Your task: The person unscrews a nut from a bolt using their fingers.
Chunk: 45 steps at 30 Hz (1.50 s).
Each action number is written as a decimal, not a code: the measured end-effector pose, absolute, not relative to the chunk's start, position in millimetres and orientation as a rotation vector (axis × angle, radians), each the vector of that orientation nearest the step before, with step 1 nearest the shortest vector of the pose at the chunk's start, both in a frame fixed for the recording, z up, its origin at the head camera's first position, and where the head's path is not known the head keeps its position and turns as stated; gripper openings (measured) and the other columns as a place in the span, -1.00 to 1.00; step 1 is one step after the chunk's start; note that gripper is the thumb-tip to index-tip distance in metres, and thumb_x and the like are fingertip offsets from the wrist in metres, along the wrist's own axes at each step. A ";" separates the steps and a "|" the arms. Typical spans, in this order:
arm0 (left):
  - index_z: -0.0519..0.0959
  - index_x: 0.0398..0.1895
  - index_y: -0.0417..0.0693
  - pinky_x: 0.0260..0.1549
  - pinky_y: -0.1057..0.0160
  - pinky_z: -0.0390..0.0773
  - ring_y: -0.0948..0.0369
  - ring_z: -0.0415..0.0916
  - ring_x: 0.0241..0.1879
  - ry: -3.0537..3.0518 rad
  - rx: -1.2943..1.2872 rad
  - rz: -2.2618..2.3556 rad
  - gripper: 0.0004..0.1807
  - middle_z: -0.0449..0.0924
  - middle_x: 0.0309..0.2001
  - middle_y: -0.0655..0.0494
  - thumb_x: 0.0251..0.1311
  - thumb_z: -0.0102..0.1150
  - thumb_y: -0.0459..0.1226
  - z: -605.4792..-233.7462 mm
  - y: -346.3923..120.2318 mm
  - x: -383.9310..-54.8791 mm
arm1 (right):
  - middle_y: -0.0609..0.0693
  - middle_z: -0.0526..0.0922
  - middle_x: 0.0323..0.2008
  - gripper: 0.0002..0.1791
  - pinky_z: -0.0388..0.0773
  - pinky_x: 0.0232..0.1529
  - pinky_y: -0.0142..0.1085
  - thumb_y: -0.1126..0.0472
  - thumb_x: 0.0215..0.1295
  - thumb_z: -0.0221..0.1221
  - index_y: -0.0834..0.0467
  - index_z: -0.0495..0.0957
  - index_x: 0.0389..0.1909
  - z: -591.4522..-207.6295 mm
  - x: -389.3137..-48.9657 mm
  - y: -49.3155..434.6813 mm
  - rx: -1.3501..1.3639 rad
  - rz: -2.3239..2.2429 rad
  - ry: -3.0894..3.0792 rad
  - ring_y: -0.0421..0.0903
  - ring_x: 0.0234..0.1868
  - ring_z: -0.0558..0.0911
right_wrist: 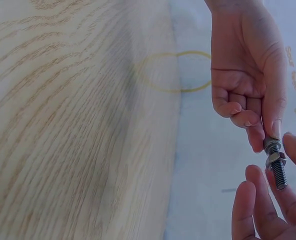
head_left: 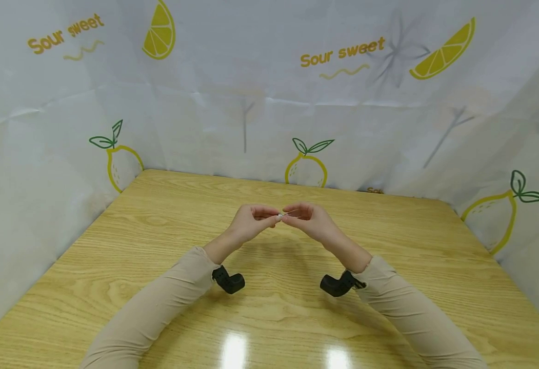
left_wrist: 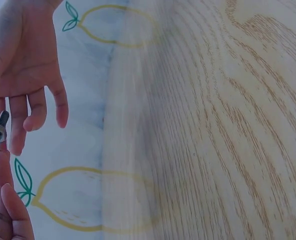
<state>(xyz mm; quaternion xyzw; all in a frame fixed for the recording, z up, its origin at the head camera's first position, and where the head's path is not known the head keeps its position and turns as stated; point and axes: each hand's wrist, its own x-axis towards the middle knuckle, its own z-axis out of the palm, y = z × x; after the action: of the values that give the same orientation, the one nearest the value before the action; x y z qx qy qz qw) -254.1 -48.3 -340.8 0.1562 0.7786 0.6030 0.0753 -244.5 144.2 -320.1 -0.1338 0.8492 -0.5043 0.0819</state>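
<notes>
Over the middle of the table, my left hand [head_left: 247, 224] and right hand [head_left: 316, 223] meet at their fingertips around a small metal bolt. In the right wrist view the threaded bolt [right_wrist: 280, 176] points downward, with a hex nut [right_wrist: 275, 159] partway along its shank. The left hand [right_wrist: 245, 65] pinches the bolt's head end between thumb and index finger. Thumb and index finger of the right hand [right_wrist: 273, 225] are curled around the nut, one on each side, its other fingers loosely bent. The left wrist view catches the same bolt [left_wrist: 4, 118] at its left edge.
The wooden table [head_left: 269, 312] spreads out under both forearms. Behind and beside it hangs a white cloth [head_left: 195, 128] printed with lemons. Each wrist wears a black camera mount, a left one [head_left: 228, 281] and a right one [head_left: 336, 285].
</notes>
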 end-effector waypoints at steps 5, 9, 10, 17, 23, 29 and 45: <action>0.60 -0.02 -0.17 0.04 -0.03 0.52 -0.04 0.60 -0.10 2.331 0.466 1.809 -0.68 0.65 -0.09 -0.16 0.21 0.19 -0.20 -340.6 -48.3 -254.5 | 0.17 0.66 -0.06 -0.62 0.40 0.16 0.09 0.02 0.37 0.05 0.19 0.55 0.02 -319.5 -244.8 143.8 -0.381 -1.462 2.540 0.15 -0.02 0.57; 0.61 -0.04 -0.16 0.03 -0.02 0.52 -0.04 0.59 -0.10 2.334 0.462 1.810 -0.70 0.65 -0.10 -0.16 0.21 0.18 -0.22 -340.1 -47.8 -254.2 | 0.17 0.63 -0.01 -0.64 0.44 0.15 0.03 0.08 0.33 0.11 0.19 0.53 0.04 -319.8 -243.8 144.2 -0.384 -1.473 2.544 0.09 0.03 0.57; 0.61 -0.04 -0.17 0.03 -0.02 0.52 -0.05 0.59 -0.10 2.333 0.461 1.811 -0.70 0.65 -0.09 -0.17 0.21 0.18 -0.22 -340.1 -47.8 -254.2 | 0.17 0.61 0.01 -0.64 0.46 0.15 0.02 0.10 0.32 0.13 0.20 0.52 0.05 -320.2 -243.6 144.5 -0.394 -1.484 2.542 0.09 0.05 0.56; 0.61 -0.04 -0.17 0.02 -0.03 0.52 -0.08 0.58 -0.10 2.330 0.477 1.815 -0.71 0.64 -0.09 -0.21 0.22 0.17 -0.22 -340.0 -47.6 -253.3 | 0.21 0.55 0.05 -0.60 0.48 0.12 0.04 0.15 0.28 0.17 0.22 0.46 0.09 -321.3 -243.6 145.1 -0.445 -1.531 2.519 0.11 0.05 0.56; 0.61 -0.05 -0.16 0.01 -0.03 0.53 -0.02 0.60 -0.14 2.340 0.495 1.813 -0.71 0.65 -0.11 -0.18 0.22 0.17 -0.22 -341.4 -48.3 -253.9 | 0.20 0.65 -0.06 -0.61 0.42 0.15 0.08 0.05 0.37 0.05 0.22 0.53 0.05 -319.4 -243.7 144.8 -0.416 -1.473 2.526 0.21 0.02 0.54; 0.62 -0.06 -0.16 0.01 -0.03 0.53 -0.01 0.60 -0.15 2.342 0.476 1.815 -0.72 0.65 -0.11 -0.18 0.21 0.18 -0.22 -341.2 -47.9 -254.3 | 0.18 0.59 0.01 -0.65 0.47 0.12 0.03 0.13 0.28 0.17 0.21 0.51 0.03 -319.7 -244.3 145.6 -0.415 -1.489 2.539 0.09 0.03 0.57; 0.61 -0.06 -0.17 0.01 -0.03 0.53 0.00 0.60 -0.15 2.344 0.464 1.818 -0.72 0.64 -0.10 -0.22 0.22 0.18 -0.23 -341.0 -47.7 -252.9 | 0.18 0.62 -0.04 -0.65 0.45 0.12 0.06 0.10 0.30 0.14 0.19 0.52 0.02 -319.7 -244.3 145.7 -0.404 -1.453 2.537 0.12 -0.01 0.57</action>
<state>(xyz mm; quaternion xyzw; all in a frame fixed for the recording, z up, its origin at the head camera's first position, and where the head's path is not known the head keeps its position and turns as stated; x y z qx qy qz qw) -252.9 -47.7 -341.0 0.1541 0.7788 0.6040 0.0698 -244.3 145.7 -319.7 -0.1361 0.8558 -0.4900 0.0951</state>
